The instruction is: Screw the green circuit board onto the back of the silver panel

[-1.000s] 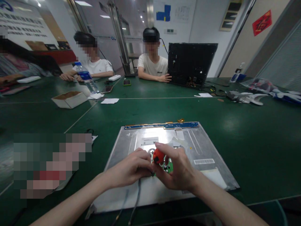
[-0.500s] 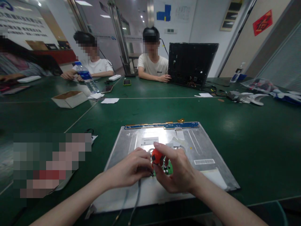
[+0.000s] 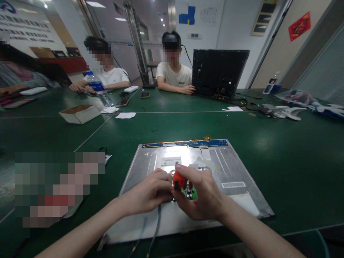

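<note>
A flat metal display panel point(image 3: 236, 168) lies back side up on the green table, a blue circuit strip point(image 3: 185, 144) along its far edge. Over its near middle my right hand point(image 3: 204, 197) is closed around a small green circuit board point(image 3: 191, 192) with an orange-red part point(image 3: 178, 181) on it. My left hand point(image 3: 146, 193) is closed in a pinch at the board's left side, where grey cables point(image 3: 156, 227) run down toward me. What the left fingers hold is hidden.
A pixelated patch covers the table at my left. Farther off stand a white cardboard box point(image 3: 79, 113), a water bottle point(image 3: 97, 87), phones and paper slips. Two people sit across the table; one touches an upright black monitor back point(image 3: 219, 73). Gloves and bags lie far right.
My right hand has turned the small board slightly, so the orange-red part sits a little more to the left. My left hand stays pinched at its side.
</note>
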Demonstrator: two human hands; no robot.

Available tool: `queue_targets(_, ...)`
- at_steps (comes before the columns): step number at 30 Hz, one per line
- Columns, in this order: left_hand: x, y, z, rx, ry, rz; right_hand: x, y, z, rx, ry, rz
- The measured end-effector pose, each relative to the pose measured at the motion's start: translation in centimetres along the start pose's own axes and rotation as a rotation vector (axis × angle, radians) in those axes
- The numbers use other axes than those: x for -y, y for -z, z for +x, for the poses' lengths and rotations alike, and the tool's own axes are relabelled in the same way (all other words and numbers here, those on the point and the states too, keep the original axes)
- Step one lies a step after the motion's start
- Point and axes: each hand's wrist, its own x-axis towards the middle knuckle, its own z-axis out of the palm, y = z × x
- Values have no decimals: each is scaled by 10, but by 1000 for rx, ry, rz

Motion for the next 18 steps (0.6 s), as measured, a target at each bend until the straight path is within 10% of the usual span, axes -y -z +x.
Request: queue_targets(18,0,1,0,-27,-44,5,0,-1,0,-20,3,-6)
